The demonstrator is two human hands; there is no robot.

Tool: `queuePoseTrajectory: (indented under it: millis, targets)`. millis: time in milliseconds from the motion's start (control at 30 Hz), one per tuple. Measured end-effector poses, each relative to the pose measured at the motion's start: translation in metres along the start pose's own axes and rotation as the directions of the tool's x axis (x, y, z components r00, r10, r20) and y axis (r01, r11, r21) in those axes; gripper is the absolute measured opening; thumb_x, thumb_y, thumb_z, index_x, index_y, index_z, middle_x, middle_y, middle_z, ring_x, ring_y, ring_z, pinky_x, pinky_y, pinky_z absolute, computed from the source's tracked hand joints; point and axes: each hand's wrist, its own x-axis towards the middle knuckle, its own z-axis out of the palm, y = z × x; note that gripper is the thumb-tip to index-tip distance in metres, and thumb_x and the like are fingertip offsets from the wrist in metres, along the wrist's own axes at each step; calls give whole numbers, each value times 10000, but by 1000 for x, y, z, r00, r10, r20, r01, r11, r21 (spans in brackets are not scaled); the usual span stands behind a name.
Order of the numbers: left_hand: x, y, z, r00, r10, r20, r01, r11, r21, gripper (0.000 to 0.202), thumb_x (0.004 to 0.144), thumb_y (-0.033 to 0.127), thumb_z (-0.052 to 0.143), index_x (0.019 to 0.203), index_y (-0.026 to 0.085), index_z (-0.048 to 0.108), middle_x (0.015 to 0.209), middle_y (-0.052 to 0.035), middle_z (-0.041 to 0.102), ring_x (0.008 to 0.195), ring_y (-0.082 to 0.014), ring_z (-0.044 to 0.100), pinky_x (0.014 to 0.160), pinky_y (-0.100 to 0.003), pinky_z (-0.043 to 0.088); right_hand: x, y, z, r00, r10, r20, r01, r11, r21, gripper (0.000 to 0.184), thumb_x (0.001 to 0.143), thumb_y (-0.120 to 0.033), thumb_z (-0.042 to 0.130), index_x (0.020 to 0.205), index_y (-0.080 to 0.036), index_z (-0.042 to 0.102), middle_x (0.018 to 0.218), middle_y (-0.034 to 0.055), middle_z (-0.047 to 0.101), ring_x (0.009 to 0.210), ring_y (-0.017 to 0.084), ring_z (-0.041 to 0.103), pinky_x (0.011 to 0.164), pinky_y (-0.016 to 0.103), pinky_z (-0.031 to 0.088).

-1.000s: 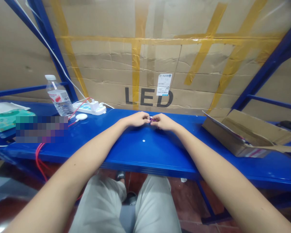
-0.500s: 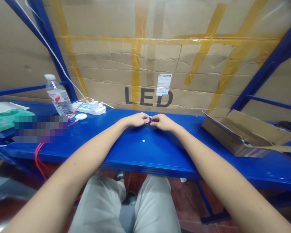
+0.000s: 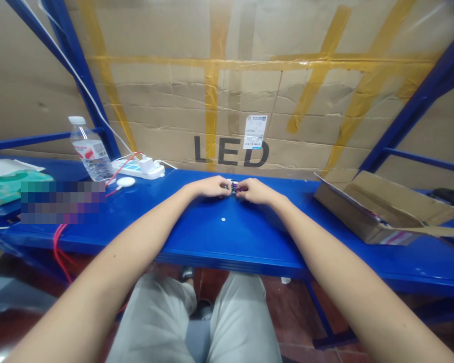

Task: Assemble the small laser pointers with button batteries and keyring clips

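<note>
My left hand [image 3: 215, 186] and my right hand [image 3: 254, 190] meet near the far side of the blue table [image 3: 227, 237]. Between their fingertips is a small shiny object [image 3: 233, 186], dark with silver, purple and green glints; its kind is too small to make out. The fingers of both hands are bent and closed around its two ends, and they cover much of it. Both forearms reach in from the lower corners.
An open cardboard box [image 3: 378, 217] stands at the right. To the left are a water bottle [image 3: 93, 151], a white power strip [image 3: 144, 169], a round white puck [image 3: 126, 182], red cables [image 3: 59, 247] and a green tissue pack [image 3: 7, 186]. Behind the table rises large cardboard [image 3: 166, 101].
The hands have drawn slightly apart, so more of the small shiny object shows between them. A green glint now appears at the left fingertips. Nothing else has visibly moved.
</note>
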Motion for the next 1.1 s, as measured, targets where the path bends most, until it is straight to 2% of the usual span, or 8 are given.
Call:
queuePoseTrajectory:
  millis: [167, 400, 900, 1100]
  targets:
    - [-3, -1, -3, 999, 37, -39, -26, 968, 248, 227, 734, 281, 641, 921, 209, 747, 874, -34, 709, 741, -166, 596, 637, -250, 384, -2, 0, -3, 997, 67, 31, -66, 997, -37, 107, 823, -225, 613, 732, -170, 622, 640, 14, 616, 601, 142, 544, 574, 252, 346]
    - [-5, 5, -5, 999, 19, -50, 0, 936, 351, 222, 763, 318, 664, 940, 250, 779, 909, -45, 743, 761, -190, 622, 611, -267, 360, -1, 1, -2, 996, 82, 37, -79, 994, -78, 133, 837, -239, 616, 723, -171, 609, 646, 25, 629, 584, 142, 554, 550, 255, 352]
    - [-9, 7, -9, 999, -28, -27, 36, 932, 362, 233, 780, 333, 654, 958, 253, 782, 934, -52, 739, 783, -186, 614, 640, -264, 378, 0, 2, -2, 995, 89, 48, -86, 995, -58, 114, 842, -251, 644, 766, -166, 630, 685, 36, 647, 555, 133, 551, 552, 256, 365]
    - [-11, 8, -14, 998, -70, 3, 64, 922, 383, 263, 785, 351, 657, 1001, 246, 764, 944, -47, 728, 788, -171, 621, 640, -248, 395, -2, -2, -3, 992, 103, 68, -96, 990, -101, 124, 871, -253, 611, 791, -160, 619, 695, 34, 640, 572, 124, 553, 536, 237, 351]
